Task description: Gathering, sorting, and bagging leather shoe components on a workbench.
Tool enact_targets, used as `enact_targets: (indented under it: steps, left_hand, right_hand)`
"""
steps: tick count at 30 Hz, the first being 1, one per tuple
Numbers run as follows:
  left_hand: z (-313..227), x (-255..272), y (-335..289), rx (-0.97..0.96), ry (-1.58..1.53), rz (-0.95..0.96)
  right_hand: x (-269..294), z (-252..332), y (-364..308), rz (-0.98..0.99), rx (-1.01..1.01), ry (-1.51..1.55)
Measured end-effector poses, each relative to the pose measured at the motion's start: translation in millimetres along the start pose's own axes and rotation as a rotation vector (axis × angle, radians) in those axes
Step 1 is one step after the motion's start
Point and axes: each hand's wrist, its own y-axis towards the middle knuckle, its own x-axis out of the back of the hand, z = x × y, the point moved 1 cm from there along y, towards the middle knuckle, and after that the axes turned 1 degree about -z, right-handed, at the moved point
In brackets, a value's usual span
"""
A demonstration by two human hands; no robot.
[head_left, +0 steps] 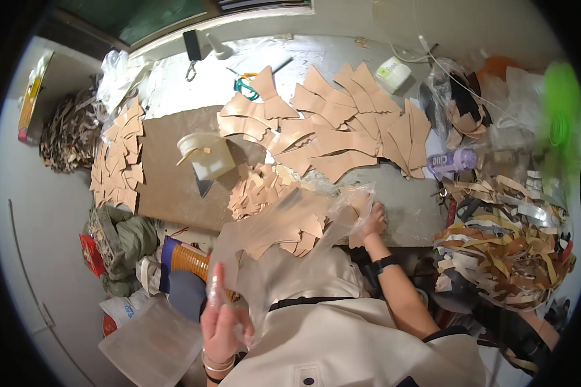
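A clear plastic bag [242, 248] stretches across my lap, with a stack of tan leather-like cut pieces [303, 235] showing in and beneath it. My left hand [223, 322] is low at the left with the index finger raised behind the film; its other fingers curl on the bag's edge. At the bag's right end, by the table's front edge, my right hand [373, 224] has its fingers curled on the film beside a tan piece. What its fingertips press on is partly hidden. A heap of small tan pieces [258, 190] lies just beyond the bag.
Large tan cut pieces [342, 138] spread over the far table; more [119, 155] lie left. A white tub [212, 160] with a brush stands on a brown board [168, 168]. A purple bottle [455, 161] and a pile of strips [503, 251] are at right.
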Motion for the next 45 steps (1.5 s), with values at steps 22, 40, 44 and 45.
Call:
enact_targets:
  steps: [22,40,44,45]
  left_hand:
    - [-27.0,-71.0,4.9,0.206,-0.129,0.067]
    - [-10.9,-50.8,73.6,0.53,-0.126,-0.006]
    - [-21.2,-58.5,82.0,0.608,-0.107,-0.091]
    - [-22.8,-59.3,83.7,0.605,-0.111,-0.111]
  right_hand:
    - [135.4,-42.4,181.5,-0.2,-0.083,0.062]
    - [130.2,-43.1,269.1,0.498,-0.428,1.249]
    - [156.8,-23.0,284.6,0.546,-0.126,0.975]
    - [160.1,-24.1,291.2,0.588,-0.143,0.882]
